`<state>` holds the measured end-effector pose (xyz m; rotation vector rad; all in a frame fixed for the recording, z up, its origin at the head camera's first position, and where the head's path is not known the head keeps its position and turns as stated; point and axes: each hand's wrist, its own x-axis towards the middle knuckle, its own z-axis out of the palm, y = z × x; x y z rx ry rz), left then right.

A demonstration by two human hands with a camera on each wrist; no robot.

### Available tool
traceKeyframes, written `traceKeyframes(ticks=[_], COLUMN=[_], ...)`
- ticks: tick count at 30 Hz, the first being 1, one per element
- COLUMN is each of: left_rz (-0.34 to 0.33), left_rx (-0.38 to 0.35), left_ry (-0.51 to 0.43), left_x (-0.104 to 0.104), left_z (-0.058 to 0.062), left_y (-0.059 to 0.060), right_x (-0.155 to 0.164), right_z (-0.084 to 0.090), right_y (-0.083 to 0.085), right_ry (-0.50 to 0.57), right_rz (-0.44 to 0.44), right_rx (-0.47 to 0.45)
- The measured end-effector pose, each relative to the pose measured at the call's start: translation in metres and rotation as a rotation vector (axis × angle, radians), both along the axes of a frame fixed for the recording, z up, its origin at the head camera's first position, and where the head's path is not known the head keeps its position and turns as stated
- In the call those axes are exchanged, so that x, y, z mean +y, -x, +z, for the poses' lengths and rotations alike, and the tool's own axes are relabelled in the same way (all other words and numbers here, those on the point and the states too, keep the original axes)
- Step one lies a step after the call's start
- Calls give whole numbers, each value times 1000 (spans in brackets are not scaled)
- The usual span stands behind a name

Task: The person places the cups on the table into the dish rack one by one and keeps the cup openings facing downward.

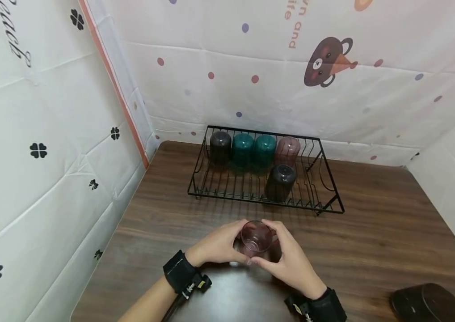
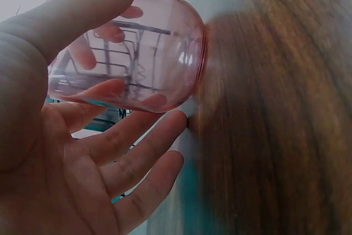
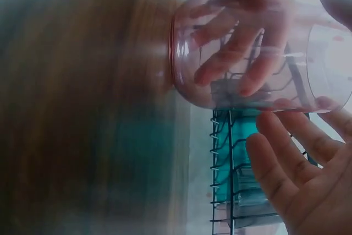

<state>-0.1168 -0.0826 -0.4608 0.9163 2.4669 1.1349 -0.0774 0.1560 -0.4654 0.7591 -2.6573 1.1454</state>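
Note:
A clear pink drinking glass (image 1: 256, 236) is upright, mouth up, between both hands near the middle of the table. My left hand (image 1: 221, 243) curves round its left side; in the left wrist view the thumb lies along the near side of the glass (image 2: 159, 53). From the other side my right hand (image 1: 292, 257) holds it, thumb tip close to the left thumb. Through the pink wall, in the right wrist view, the left fingers (image 3: 236, 53) show. The base is at or just above the tabletop; I cannot tell which.
Behind the hands, a black wire rack (image 1: 227, 195) holds upside-down glasses: a dark one (image 1: 220, 145), two teal ones (image 1: 242, 150), a pink one (image 1: 288, 150) and another dark one (image 1: 280, 183) in front. A dark glass (image 1: 428, 304) lies at the lower right of the wooden table (image 1: 151, 241).

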Motion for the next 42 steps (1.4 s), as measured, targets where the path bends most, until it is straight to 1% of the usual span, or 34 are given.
traceKeyframes(ticks=[5,11,14,22,26,32,37,40,42], left_rz=[2,5,2,-7,-21,-28,-69,-87,-91], left_rx=[-11,0,-2,-96,-142,-186,-197,-187,-174], left_ry=[4,2,-12,-139,-194,-280,-356,-395,-402], left_x=[-1,-1,-1,-2,-1,-1,0,0,-1], left_z=[1,-1,-2,-1,0,4,10,13,16], left_y=[-1,0,0,-1,0,2,4,5,6], right_x=[-2,-3,-2,0,-1,-1,-1,-3,-5], right_z=[0,1,1,1,6,22,36,41,44], right_y=[-2,-4,-5,-5,-4,0,4,8,11], right_ry=[0,12,26,100,123,102,80,112,143], right_rz=[-29,-34,-35,-10,-4,32,70,105,125], right_rx=[-1,-44,-45,-28,11,68,112,172,218])
